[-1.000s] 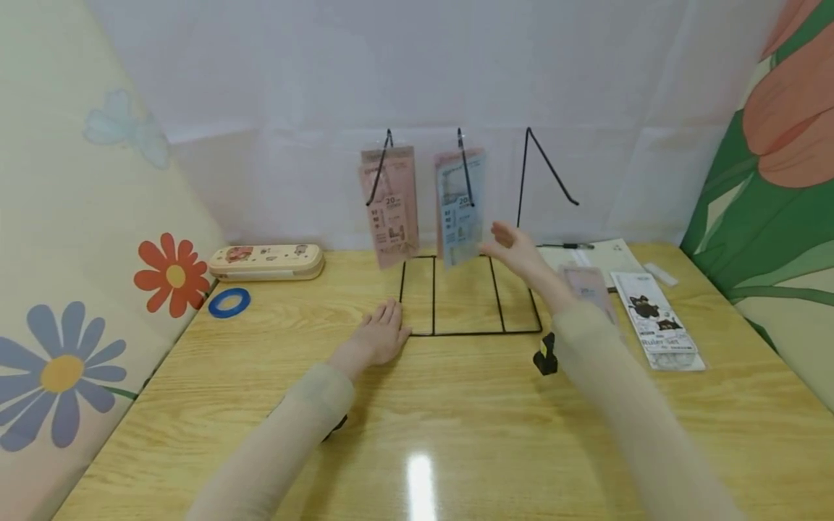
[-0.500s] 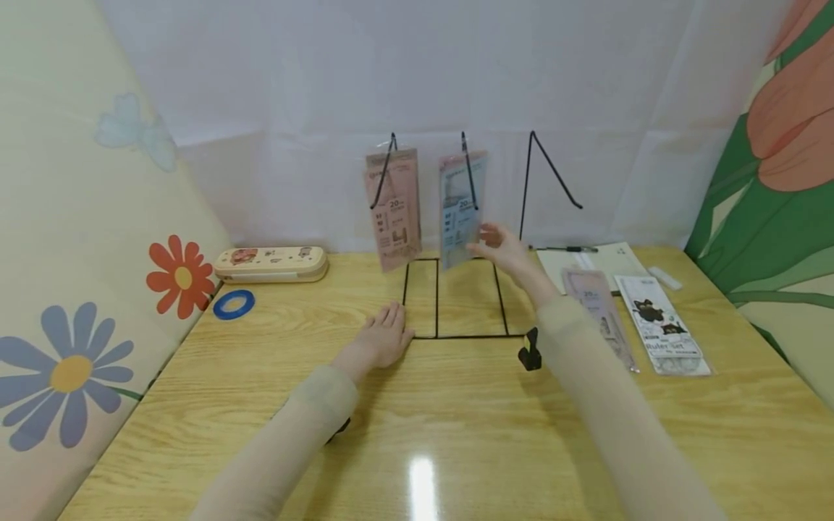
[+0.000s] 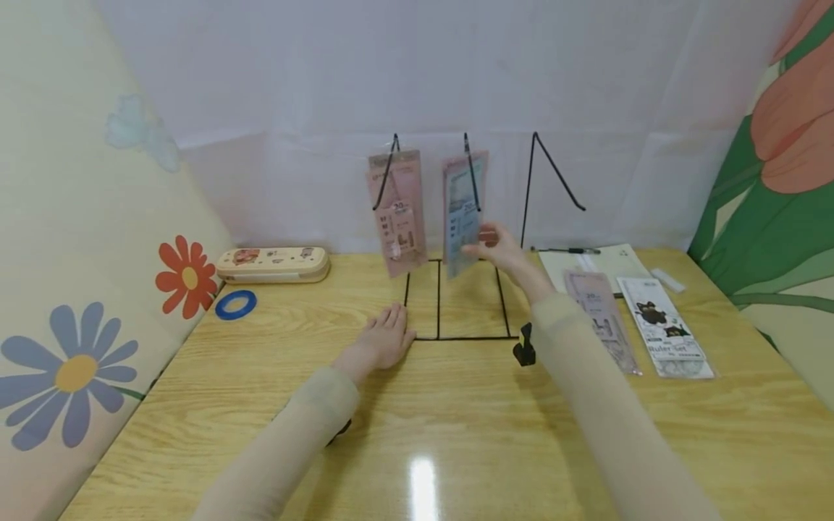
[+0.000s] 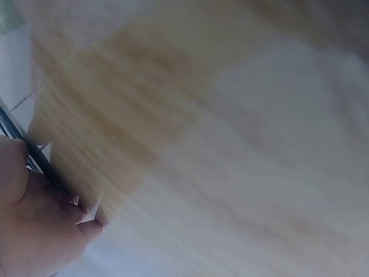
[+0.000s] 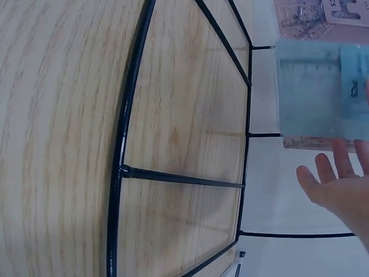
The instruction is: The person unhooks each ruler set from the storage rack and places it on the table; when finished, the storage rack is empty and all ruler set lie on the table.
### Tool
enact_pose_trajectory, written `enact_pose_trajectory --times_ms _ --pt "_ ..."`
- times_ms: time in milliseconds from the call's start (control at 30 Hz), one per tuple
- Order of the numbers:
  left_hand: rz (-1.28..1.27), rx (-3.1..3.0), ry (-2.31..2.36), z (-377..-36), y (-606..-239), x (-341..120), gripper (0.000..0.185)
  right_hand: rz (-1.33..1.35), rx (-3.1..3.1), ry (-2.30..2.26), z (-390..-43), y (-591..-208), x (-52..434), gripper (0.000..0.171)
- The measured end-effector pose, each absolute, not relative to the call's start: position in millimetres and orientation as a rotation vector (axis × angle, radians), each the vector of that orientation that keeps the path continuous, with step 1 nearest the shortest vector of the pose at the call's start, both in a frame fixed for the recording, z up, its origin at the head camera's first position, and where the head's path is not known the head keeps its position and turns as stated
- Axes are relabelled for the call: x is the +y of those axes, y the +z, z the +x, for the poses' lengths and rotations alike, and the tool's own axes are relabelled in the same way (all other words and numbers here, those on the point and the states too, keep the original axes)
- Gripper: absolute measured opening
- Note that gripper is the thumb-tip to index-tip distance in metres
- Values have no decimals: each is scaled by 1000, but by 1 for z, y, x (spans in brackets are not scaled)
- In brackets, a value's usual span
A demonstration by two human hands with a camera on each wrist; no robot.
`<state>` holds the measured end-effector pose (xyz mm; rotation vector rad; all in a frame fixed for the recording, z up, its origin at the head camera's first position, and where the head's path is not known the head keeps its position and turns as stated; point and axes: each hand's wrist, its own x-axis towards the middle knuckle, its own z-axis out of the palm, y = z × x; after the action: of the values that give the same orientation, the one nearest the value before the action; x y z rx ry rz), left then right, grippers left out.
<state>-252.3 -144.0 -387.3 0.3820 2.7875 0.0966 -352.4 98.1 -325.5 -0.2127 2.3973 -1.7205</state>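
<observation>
Rack: black wire, on the surface.
Blue packet: hangs on the rack's middle hook.
Pink packet: hangs on the rack's left hook.
Right hand: thumb touching the blue packet, other fingers spread; pinching cannot be told.
Left hand: fingers straight, lying at the rack's near left corner.

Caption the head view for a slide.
Right hand touches a blue packet hung on a black wire rack; left hand rests at its near left corner.
</observation>
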Motion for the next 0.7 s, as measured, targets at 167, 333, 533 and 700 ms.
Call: enact_pose_trajectory --times_ms 167,333,533,700 --pt "385 2791 105 -252 -388 -144 62 -227 2372 -1718 -351 -331 96 50" --pt "377 2778 103 -253 -388 -144 62 -275 2347 -1684 -346 -334 98 44" --pt "363 2770 115 -254 -386 -144 62 -253 2319 -1687 -327 -334 104 41" --pt "368 2773 117 -255 -387 -143 62 -233 2300 -1750 -304 -335 110 40"
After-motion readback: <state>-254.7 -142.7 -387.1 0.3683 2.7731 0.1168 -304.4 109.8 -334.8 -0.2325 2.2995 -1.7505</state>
